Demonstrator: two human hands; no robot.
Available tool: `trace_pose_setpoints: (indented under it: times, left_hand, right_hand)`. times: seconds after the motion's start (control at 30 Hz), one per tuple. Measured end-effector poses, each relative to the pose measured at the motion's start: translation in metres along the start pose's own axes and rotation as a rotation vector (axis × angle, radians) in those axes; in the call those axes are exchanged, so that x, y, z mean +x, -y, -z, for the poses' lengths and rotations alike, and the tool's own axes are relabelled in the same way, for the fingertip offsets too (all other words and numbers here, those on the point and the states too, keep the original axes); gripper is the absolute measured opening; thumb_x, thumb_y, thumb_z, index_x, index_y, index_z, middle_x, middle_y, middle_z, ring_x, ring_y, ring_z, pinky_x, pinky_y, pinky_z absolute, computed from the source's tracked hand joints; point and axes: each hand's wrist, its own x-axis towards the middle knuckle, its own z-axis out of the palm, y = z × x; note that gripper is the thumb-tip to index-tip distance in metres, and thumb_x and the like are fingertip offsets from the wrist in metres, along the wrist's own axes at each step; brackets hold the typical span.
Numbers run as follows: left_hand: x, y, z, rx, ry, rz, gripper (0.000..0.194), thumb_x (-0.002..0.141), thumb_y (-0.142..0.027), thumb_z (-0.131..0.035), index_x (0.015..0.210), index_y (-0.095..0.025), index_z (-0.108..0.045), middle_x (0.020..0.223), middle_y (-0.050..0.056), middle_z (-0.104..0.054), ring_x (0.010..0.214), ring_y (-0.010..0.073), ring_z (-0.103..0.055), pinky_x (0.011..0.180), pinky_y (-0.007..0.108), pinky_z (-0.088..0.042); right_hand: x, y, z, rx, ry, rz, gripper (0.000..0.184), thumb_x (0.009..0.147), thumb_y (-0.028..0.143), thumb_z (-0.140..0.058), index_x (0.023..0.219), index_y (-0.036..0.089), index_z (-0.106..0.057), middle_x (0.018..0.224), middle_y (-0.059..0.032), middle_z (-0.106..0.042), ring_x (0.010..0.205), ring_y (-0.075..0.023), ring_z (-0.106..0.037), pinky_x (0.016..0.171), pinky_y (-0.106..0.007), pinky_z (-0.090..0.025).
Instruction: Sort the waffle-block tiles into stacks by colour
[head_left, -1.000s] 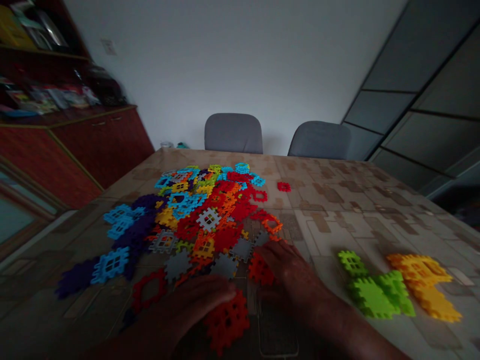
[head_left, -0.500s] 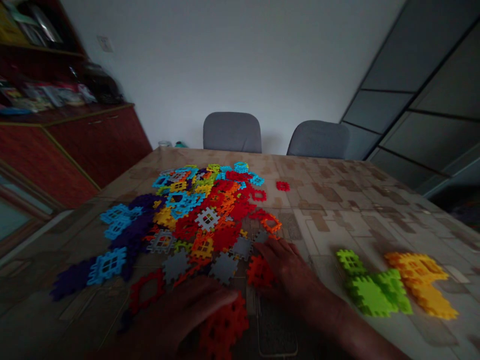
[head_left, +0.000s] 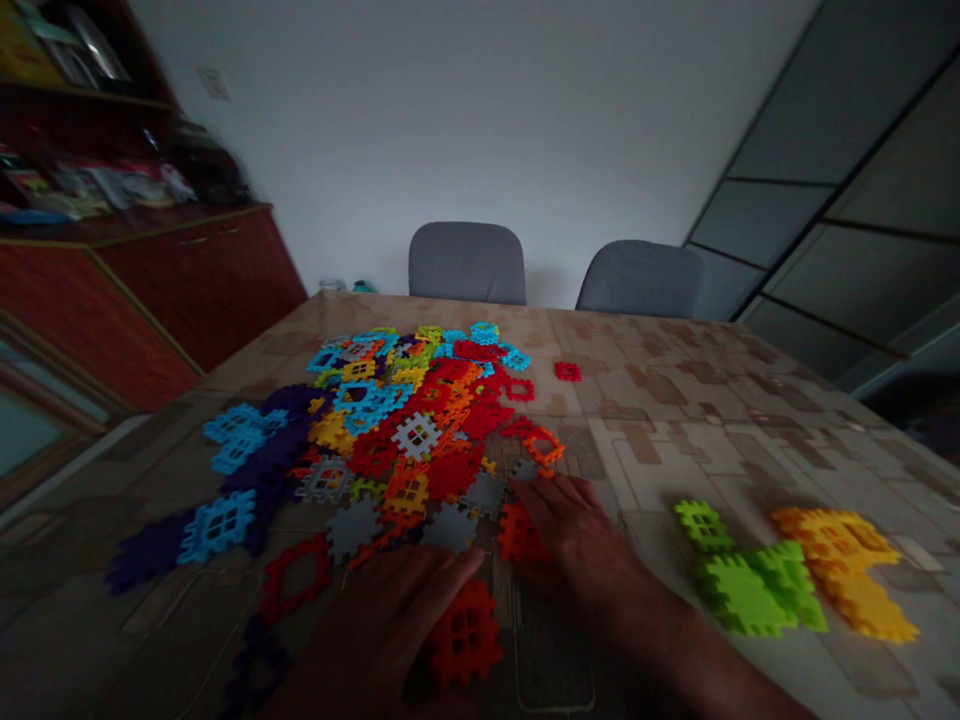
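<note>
At the lower middle, my left hand (head_left: 390, 620) is closed on an orange-red window tile (head_left: 466, 640) with toothed edges. Part of that tile is hidden by the hand. My right hand (head_left: 574, 530) bends over another orange-red toothed tile (head_left: 517, 535), its thumb out of sight beneath. Its fingertips reach a small grey tile (head_left: 523, 470). Just ahead of both hands lie grey toothed tiles (head_left: 450, 527). A red open frame tile (head_left: 296, 577) rests to the left of my left hand, with a dark purple piece (head_left: 259, 660) nearer me.
A mixed heap of interlocking tiles (head_left: 450, 470) spreads over the patterned table (head_left: 652, 400). Green tiles (head_left: 742, 595) and yellow-orange tiles (head_left: 844, 545) lie in separate groups at right. Two grey chairs (head_left: 466, 262) stand beyond the table, and a wooden cabinet (head_left: 195, 290) is at left.
The orange-red tile at my left hand has turned its window face more toward me and shifted slightly up and right. My left hand has moved slightly right; my right hand has barely moved.
</note>
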Motion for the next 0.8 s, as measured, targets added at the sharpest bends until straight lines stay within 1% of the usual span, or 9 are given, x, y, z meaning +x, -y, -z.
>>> trace_pose_setpoints:
  times: [0.1, 0.2, 0.27, 0.33, 0.43, 0.5, 0.63, 0.7, 0.8]
  left_hand:
    - [-0.007, 0.002, 0.0, -0.015, 0.026, 0.001, 0.082, 0.08, -0.074, -0.069, 0.141, -0.024, -0.047, 0.115, 0.005, -0.076, 0.096, 0.0242, -0.074, 0.087, 0.03, -0.059]
    - [-0.023, 0.005, 0.0, -0.033, 0.067, 0.071, 0.087, 0.078, -0.07, -0.074, 0.146, -0.027, -0.042, 0.122, 0.005, -0.074, 0.103, 0.0244, -0.074, 0.091, 0.029, -0.058]
    - [-0.038, 0.009, -0.002, -0.038, 0.092, 0.137, 0.085, 0.081, -0.068, -0.072, 0.15, -0.031, -0.039, 0.13, 0.004, -0.072, 0.109, 0.0248, -0.072, 0.093, 0.029, -0.058]
    - [-0.053, 0.014, -0.005, -0.063, 0.088, 0.179, 0.079, 0.086, -0.065, -0.067, 0.151, -0.033, -0.037, 0.134, 0.002, -0.069, 0.112, 0.0243, -0.072, 0.092, 0.03, -0.059]
    - [-0.068, 0.02, -0.008, -0.101, 0.065, 0.221, 0.07, 0.09, -0.059, -0.062, 0.152, -0.035, -0.038, 0.135, 0.001, -0.069, 0.112, 0.024, -0.072, 0.091, 0.03, -0.06]
    - [-0.069, 0.02, -0.008, -0.115, 0.083, 0.248, 0.072, 0.088, -0.055, -0.066, 0.152, -0.037, -0.037, 0.137, 0.001, -0.067, 0.115, 0.0247, -0.07, 0.094, 0.031, -0.059]
    - [-0.058, 0.014, -0.003, -0.139, 0.12, 0.224, 0.094, 0.077, -0.049, -0.079, 0.155, -0.036, -0.029, 0.137, 0.003, -0.067, 0.116, 0.0271, -0.07, 0.098, 0.032, -0.056]
    - [-0.056, 0.011, -0.005, -0.124, 0.109, 0.218, 0.1, 0.075, -0.045, -0.081, 0.157, -0.035, -0.024, 0.135, 0.004, -0.069, 0.114, 0.0288, -0.07, 0.098, 0.034, -0.056]
    - [-0.063, 0.012, -0.013, -0.089, 0.062, 0.208, 0.095, 0.078, -0.035, -0.072, 0.159, -0.032, -0.023, 0.135, 0.006, -0.069, 0.113, 0.0295, -0.071, 0.094, 0.035, -0.059]
  right_hand:
    - [-0.005, -0.001, 0.001, 0.049, -0.026, 0.017, 0.075, 0.08, 0.022, -0.074, 0.149, 0.011, -0.046, 0.14, -0.0191, -0.059, 0.128, -0.0344, -0.053, 0.111, -0.053, -0.039]
    - [-0.013, 0.004, 0.005, 0.136, -0.011, 0.061, 0.083, 0.078, 0.021, -0.076, 0.152, 0.012, -0.041, 0.141, -0.0178, -0.059, 0.131, -0.0337, -0.052, 0.114, -0.052, -0.037]
    - [-0.019, 0.012, 0.008, 0.184, -0.001, 0.103, 0.087, 0.076, 0.02, -0.077, 0.154, 0.013, -0.038, 0.143, -0.0176, -0.057, 0.132, -0.0335, -0.051, 0.115, -0.052, -0.036]
    - [-0.022, 0.022, 0.01, 0.205, 0.012, 0.164, 0.091, 0.076, 0.023, -0.08, 0.155, 0.011, -0.035, 0.144, -0.0185, -0.057, 0.132, -0.0337, -0.05, 0.115, -0.05, -0.036]
    - [-0.022, 0.034, 0.007, 0.192, 0.04, 0.258, 0.088, 0.08, 0.029, -0.079, 0.153, 0.006, -0.036, 0.137, -0.0204, -0.061, 0.125, -0.034, -0.054, 0.113, -0.05, -0.039]
    - [-0.019, 0.04, 0.001, 0.17, 0.043, 0.301, 0.082, 0.085, 0.031, -0.076, 0.152, 0.004, -0.036, 0.132, -0.0209, -0.064, 0.121, -0.0347, -0.057, 0.11, -0.052, -0.041]
    - [-0.013, 0.042, -0.009, 0.123, 0.046, 0.311, 0.065, 0.095, 0.022, -0.06, 0.154, 0.011, -0.033, 0.131, -0.0192, -0.065, 0.117, -0.034, -0.059, 0.103, -0.054, -0.046]
    - [-0.012, 0.04, -0.011, 0.133, 0.054, 0.322, 0.065, 0.095, 0.022, -0.059, 0.154, 0.012, -0.032, 0.131, -0.0186, -0.064, 0.117, -0.0337, -0.059, 0.104, -0.056, -0.045]
    - [-0.011, 0.035, -0.01, 0.165, 0.064, 0.348, 0.077, 0.089, 0.023, -0.067, 0.154, 0.013, -0.027, 0.133, -0.0184, -0.063, 0.121, -0.034, -0.056, 0.108, -0.057, -0.041]
